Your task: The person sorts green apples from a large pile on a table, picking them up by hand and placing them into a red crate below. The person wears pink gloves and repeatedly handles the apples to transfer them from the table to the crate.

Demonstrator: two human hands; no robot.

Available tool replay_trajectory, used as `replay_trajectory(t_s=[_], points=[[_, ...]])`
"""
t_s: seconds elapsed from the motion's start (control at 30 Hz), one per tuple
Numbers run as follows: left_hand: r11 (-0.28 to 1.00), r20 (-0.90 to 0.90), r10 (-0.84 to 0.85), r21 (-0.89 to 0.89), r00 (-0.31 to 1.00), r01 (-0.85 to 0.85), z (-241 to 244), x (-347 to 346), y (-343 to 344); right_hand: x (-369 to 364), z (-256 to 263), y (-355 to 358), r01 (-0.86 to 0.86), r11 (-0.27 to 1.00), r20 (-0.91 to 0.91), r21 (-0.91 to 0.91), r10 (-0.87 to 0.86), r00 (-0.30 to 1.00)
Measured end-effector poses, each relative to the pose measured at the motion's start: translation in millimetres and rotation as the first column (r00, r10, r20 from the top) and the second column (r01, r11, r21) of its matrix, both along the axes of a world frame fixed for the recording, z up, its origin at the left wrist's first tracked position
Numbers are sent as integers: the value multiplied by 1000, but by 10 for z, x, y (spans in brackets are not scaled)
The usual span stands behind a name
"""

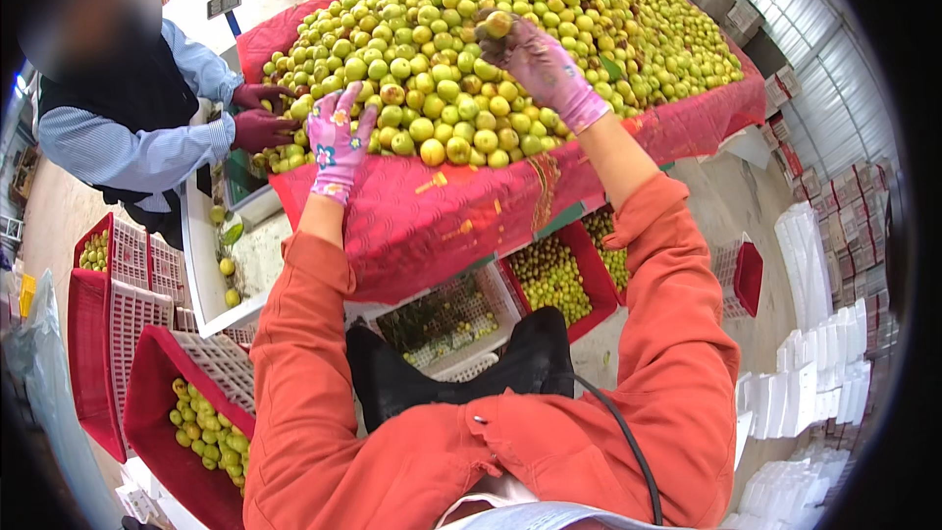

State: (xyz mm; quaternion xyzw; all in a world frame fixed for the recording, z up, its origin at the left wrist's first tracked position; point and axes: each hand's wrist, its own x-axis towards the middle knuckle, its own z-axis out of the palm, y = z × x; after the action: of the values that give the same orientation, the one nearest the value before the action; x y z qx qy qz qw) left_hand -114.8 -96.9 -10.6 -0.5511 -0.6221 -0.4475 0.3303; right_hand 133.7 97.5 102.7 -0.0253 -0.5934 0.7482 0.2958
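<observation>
A large heap of green-yellow fruits, apparently jujubes, some with brown patches, covers a table draped in red patterned cloth. My right hand, in a pink floral glove with dark, soiled fingertips, is raised over the heap and pinches one yellowish jujube with a brownish patch. My left hand, in a matching glove, lies at the heap's near left edge with its fingers apart. Fruits touch or lie close to those fingers, and I see none held in them. The left palm is hidden from view.
A co-worker's gloved hands reach into the heap at the left. Beside the table stands a white tray with several fruits. Red-lined crates flank my left side; another crate sits under the table. White foam boxes stack at right.
</observation>
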Motion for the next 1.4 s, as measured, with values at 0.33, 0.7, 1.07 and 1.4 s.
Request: replay_trajectory(t_s=[0.33,0.7,1.07,1.4], points=[[824,338,-506,-84,794,560,214,1126,-245,-144,-795,-1478,314,924,108,217,-342,933],[980,702,-188,93,687,173,-116,683,-70,818,-829,-899,327,246,26,912,-832,554],[993,490,-109,10,865,120,-241,587,-78,617,-790,203,107,70,48,992,-980,192],[988,491,-89,-68,867,140,-213,596,-97,303,-612,181,-41,-87,-68,995,-936,345]])
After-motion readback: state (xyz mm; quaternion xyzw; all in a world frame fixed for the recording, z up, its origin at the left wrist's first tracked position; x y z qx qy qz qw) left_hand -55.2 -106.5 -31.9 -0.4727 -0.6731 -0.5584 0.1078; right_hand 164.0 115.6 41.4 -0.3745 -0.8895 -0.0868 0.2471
